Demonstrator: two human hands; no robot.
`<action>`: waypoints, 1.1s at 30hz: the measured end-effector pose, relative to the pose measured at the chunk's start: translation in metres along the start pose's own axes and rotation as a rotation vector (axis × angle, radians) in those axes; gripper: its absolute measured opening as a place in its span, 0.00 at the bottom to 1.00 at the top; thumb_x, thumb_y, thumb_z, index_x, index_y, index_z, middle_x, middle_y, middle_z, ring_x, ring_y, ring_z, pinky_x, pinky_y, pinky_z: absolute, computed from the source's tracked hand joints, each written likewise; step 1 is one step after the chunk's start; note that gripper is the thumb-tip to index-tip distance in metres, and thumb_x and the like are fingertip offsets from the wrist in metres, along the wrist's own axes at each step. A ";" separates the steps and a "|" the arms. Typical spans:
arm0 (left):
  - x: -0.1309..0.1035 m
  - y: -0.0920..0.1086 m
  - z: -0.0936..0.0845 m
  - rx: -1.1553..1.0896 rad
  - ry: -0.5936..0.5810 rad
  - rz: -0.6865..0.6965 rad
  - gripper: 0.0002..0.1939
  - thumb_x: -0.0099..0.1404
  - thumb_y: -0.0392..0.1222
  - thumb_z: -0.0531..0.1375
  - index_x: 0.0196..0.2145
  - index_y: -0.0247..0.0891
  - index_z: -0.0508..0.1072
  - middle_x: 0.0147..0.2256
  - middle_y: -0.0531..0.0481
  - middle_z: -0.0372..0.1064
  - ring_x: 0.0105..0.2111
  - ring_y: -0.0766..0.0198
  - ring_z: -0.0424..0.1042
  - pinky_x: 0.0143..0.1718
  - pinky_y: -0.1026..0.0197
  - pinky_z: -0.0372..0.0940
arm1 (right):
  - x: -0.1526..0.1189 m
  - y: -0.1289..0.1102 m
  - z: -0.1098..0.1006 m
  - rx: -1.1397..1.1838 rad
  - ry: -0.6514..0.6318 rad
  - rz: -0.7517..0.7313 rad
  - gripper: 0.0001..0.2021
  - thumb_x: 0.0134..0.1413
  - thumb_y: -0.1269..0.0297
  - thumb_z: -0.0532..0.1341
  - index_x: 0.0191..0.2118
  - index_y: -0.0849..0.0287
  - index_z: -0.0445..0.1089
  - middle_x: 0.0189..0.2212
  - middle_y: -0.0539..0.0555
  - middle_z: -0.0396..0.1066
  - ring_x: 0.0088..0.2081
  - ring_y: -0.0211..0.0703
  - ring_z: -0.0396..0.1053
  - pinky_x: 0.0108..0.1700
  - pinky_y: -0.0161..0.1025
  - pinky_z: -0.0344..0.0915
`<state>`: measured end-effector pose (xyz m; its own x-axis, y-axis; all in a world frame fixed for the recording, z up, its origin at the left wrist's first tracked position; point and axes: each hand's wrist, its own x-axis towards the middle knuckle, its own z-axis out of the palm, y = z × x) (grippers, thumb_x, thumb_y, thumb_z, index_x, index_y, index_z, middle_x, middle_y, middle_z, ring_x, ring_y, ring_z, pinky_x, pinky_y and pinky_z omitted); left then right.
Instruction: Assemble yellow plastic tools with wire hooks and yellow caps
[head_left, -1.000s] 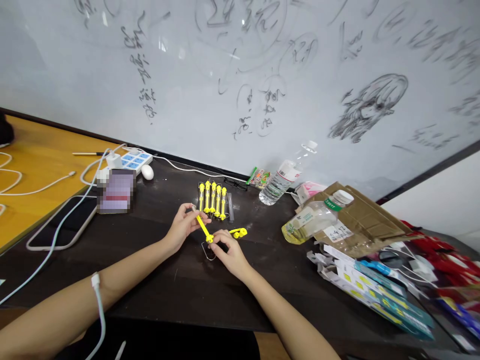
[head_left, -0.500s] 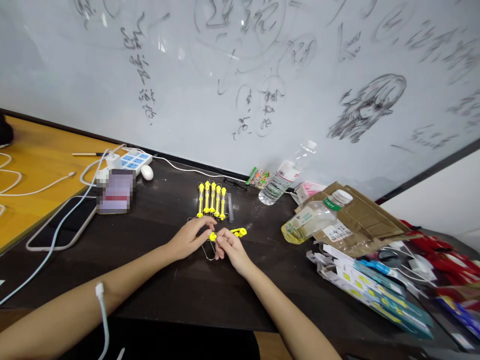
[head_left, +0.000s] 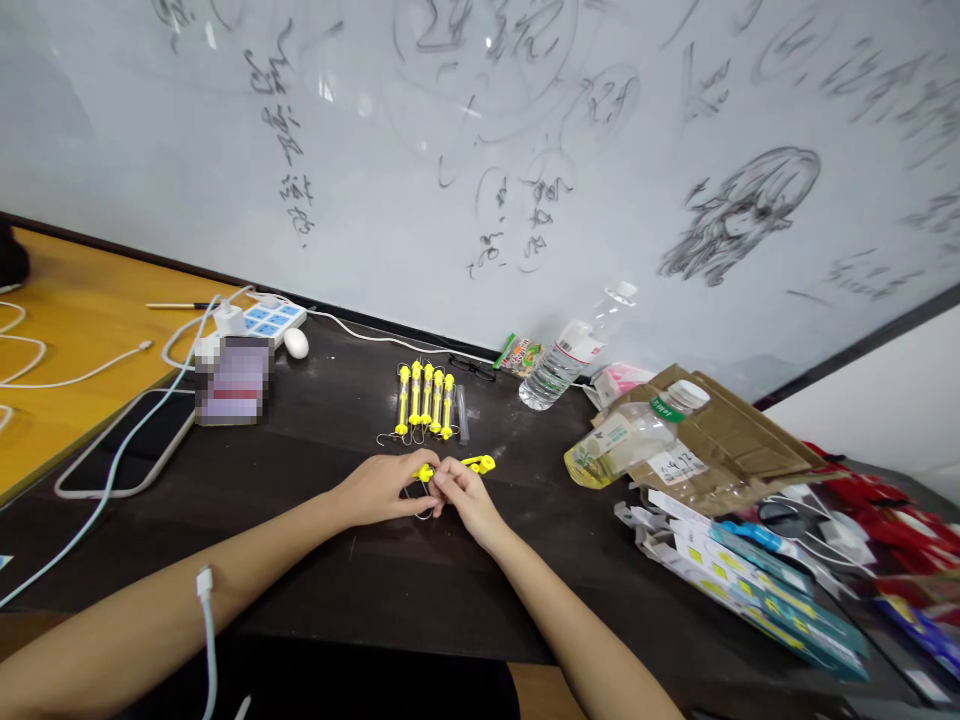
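My right hand (head_left: 461,492) is closed in a pinch on a small yellow spring scale part (head_left: 425,472) with a bent wire. Around the same part curl the fingers of my left hand (head_left: 379,488), thumb below and fingertips above. Some of the wire shows under the fingers; the grip itself is mostly hidden. Just behind my right hand, another yellow piece (head_left: 481,464) sticks out; whether it is held or lying on the table I cannot tell. Several yellow spring scales (head_left: 427,398) with wire hooks lie side by side beyond my hands, beside clear tubes (head_left: 463,412).
On the right are a water bottle (head_left: 559,365), a tilted drink bottle (head_left: 626,440), cardboard (head_left: 739,430) and an opened box (head_left: 750,590). To the left lie a phone (head_left: 124,445), a power strip (head_left: 274,318) and a white egg-shaped case (head_left: 296,344). A cable (head_left: 208,640) hangs over my left forearm.
My left hand has shifted slightly right, its fingers now closer around the yellow part and wire. My right hand stays nearly where it was.
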<state>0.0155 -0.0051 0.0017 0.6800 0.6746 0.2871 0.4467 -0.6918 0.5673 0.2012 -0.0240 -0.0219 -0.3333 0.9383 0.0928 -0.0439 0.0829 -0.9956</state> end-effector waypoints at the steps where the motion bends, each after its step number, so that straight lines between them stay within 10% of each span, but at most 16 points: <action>1: 0.000 0.000 0.000 0.015 0.003 -0.003 0.21 0.61 0.54 0.58 0.48 0.44 0.64 0.34 0.53 0.70 0.28 0.61 0.71 0.29 0.65 0.56 | 0.000 -0.001 0.000 -0.023 0.004 0.002 0.18 0.52 0.48 0.61 0.27 0.59 0.62 0.22 0.46 0.64 0.18 0.31 0.61 0.22 0.32 0.61; 33: 0.001 -0.009 0.013 0.179 -0.015 0.033 0.22 0.59 0.64 0.56 0.33 0.40 0.64 0.25 0.51 0.69 0.26 0.57 0.72 0.25 0.66 0.55 | -0.001 0.000 -0.001 0.009 -0.046 0.068 0.18 0.55 0.47 0.58 0.30 0.56 0.56 0.14 0.41 0.61 0.14 0.30 0.55 0.19 0.30 0.56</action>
<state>0.0196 -0.0016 -0.0132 0.7042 0.6476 0.2909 0.5193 -0.7493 0.4109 0.2027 -0.0248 -0.0224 -0.3782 0.9253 0.0262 -0.0287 0.0165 -0.9995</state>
